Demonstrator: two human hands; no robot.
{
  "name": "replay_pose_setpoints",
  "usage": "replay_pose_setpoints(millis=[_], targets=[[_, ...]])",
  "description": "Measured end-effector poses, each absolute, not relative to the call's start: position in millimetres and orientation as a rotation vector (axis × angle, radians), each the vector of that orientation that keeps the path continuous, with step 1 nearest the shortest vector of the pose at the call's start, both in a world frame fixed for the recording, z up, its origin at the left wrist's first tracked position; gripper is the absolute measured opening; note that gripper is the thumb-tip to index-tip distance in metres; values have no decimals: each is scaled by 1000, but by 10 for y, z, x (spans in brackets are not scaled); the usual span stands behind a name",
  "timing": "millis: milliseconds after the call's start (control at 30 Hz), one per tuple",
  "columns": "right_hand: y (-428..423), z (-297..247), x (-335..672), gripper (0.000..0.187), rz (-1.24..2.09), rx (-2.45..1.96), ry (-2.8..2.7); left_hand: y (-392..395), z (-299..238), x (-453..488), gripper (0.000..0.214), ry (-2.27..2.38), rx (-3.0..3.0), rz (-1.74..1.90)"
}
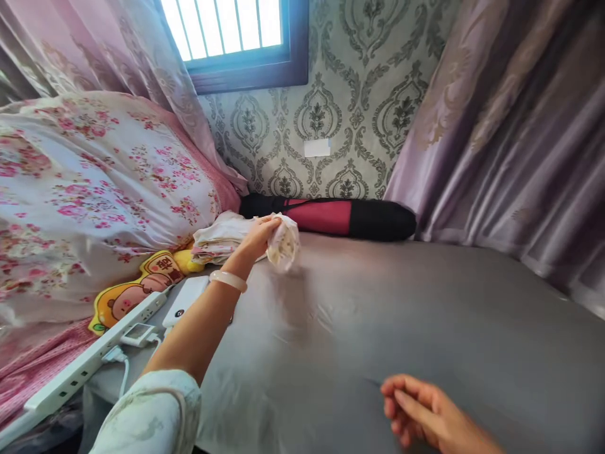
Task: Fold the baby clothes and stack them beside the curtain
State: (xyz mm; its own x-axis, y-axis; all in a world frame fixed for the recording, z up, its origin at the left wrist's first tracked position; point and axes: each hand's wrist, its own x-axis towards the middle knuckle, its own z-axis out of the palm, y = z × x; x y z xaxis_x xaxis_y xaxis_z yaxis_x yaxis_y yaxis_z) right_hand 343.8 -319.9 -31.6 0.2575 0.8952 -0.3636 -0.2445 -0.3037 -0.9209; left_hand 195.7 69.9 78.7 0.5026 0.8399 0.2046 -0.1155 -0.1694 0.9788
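My left hand (261, 236) reaches forward with its fingers closed on a bunched, whitish patterned cloth (285, 244). The cloth hangs just above the grey bed sheet, in front of the black and red bag. Beside that wrist lies a stack of folded light-coloured cloths (220, 234), partly covered by my arm. At the lower right, my right hand (420, 410) hovers over the grey sheet (340, 328), its fingers loosely curled and slightly apart. Nothing shows in it. What the held cloth is exactly I cannot tell.
A long black and red bag (326, 216) lies along the wall. Left are a floral bedding heap (104, 170), a yellow plush cushion (137, 290), a white power strip (94, 359) with plugs and cords, and a white box-shaped device (188, 296). Purple curtains (510, 145) hang right.
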Motion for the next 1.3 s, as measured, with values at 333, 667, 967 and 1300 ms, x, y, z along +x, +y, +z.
replay_pose_setpoints(millis=[333,667,967,1300], targets=[[-2784,440,3428,41,191,-1484,-1215,-1325,676,2203,20,450,1384,424],[-2979,251,3605,29,474,-1524,-1125,-1568,423,2079,28,456,1531,321],[-3275,441,3754,28,729,-1571,-933,-1623,276,2060,30,256,1820,448],[-3154,334,3862,24,508,-1607,-1289,-1646,352,2255,14,242,2096,635]])
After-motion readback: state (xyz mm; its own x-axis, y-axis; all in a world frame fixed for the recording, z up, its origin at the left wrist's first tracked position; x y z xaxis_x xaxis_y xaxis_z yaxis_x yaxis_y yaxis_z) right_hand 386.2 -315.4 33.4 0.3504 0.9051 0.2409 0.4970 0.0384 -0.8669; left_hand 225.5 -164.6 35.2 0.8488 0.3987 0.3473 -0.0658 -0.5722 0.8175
